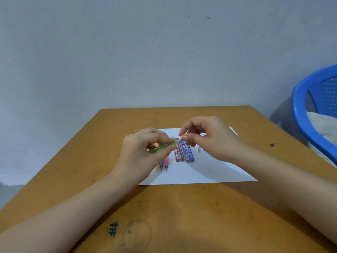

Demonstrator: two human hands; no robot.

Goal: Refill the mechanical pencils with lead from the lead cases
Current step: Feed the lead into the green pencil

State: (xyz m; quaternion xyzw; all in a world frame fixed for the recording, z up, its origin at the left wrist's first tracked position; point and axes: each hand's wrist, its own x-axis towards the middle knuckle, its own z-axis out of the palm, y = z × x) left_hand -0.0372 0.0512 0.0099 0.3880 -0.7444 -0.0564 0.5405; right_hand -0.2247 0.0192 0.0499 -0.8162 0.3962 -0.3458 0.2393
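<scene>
the green pencil (162, 147) is a slim mechanical pencil with a see-through green barrel and a paler, whitish end piece. it is held up above the white paper (200, 173), just over the other pencils and the lead cases. its long axis runs on a slant from lower left to upper right, the pale end pointing up and right toward the right hand (211, 141). the opposite end is hidden inside the left hand (140, 154).

the left hand grips the barrel, thumb and forefinger pinched round its middle and the other fingers curled below, the back of the hand toward the camera. the right hand hovers with its wrist raised, fingers bent, thumb and forefinger drawn close together right at the pencil's pale end; whether they pinch a lead or a cap there is too small to tell.

on the paper lie three more pencils (162, 166) side by side, tips toward the camera, partly under the left hand. just beside them lie the red lead case (179, 154) and the blue lead case (189, 154), touching, long sides together. a small clear cap (199, 149) lies near the right hand. the paper rests on a brown table (73, 161); a blue chair (302, 110) stands to the right.
</scene>
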